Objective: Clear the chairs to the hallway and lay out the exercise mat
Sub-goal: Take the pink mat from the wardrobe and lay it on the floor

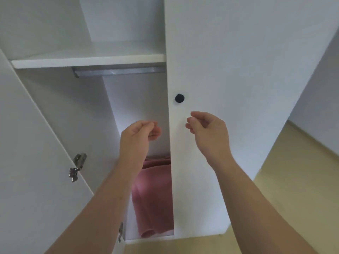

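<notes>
Head view: looking into a white wardrobe (45, 110). Its left door (27, 162) is standing swung open, with a metal hinge (77, 167) showing on the inner edge. Its right door (220, 61) is sitting closed, with a black knob (179, 98) near the edge. A shelf (88, 60) is crossing the open half, with a metal rail (119, 71) running just under it. Pale floor (293, 198) is showing to the right. No chairs are showing.

Hands: the left hand (139, 136) is hovering in the open half, fingers loosely curled and holding nothing. The right hand (207, 129) is hovering in front of the closed door, just below the knob. Its fingers are loosely curled too, with nothing between thumb and forefinger. Neither is touching door or knob.

Task item: the exercise mat (152, 198), pink, is standing at the bottom of the wardrobe under the left forearm. Its right side is disappearing behind the closed door. Soft folds are showing along its length, and a rolled end near the front.

Handling, judging from this:
- It is looking soft and floppy, not stiff, and probably light.
- It is likely to sag or unroll if lifted by one edge.
- Nothing about it is looking fragile or slippery.
- The better hold is around the middle of the bundle, with the second hand under the lower end.
- The closed door is crowding that side, so opening it first would be giving room.
</notes>
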### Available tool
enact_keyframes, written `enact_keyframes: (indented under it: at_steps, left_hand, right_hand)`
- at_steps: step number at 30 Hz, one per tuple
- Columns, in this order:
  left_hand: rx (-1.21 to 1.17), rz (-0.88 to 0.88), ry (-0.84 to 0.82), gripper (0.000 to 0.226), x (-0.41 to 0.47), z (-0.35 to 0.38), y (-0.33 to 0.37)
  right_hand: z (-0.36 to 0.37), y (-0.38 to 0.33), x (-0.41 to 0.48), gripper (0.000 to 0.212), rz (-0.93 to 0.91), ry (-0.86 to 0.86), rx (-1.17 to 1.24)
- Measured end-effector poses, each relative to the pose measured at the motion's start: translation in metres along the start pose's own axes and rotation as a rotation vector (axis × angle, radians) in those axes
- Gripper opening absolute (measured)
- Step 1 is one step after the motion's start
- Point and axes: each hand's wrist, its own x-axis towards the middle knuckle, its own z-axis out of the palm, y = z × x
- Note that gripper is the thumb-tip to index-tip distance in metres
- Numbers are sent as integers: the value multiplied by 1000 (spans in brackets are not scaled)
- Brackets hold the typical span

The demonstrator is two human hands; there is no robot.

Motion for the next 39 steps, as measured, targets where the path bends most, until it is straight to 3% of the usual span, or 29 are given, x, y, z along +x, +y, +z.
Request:
enact_keyframes:
  at_steps: [11,22,28,39]
  left_hand:
    - [-68,-6,-177,21,86,20,-9]
    - [-105,-23,-263,18,79,21,-9]
    - [-160,-78,-324,18,66,13,-7]
    - [-302,-175,-661,36,22,26,-11]
  right_hand:
    - [27,-17,41,22,-83,39,-94]
    - [50,-30,33,20,-115,32,-195]
    - [37,-32,4,16,-118,65,-75]
    - [-5,-31,-54,17,-89,163,215]
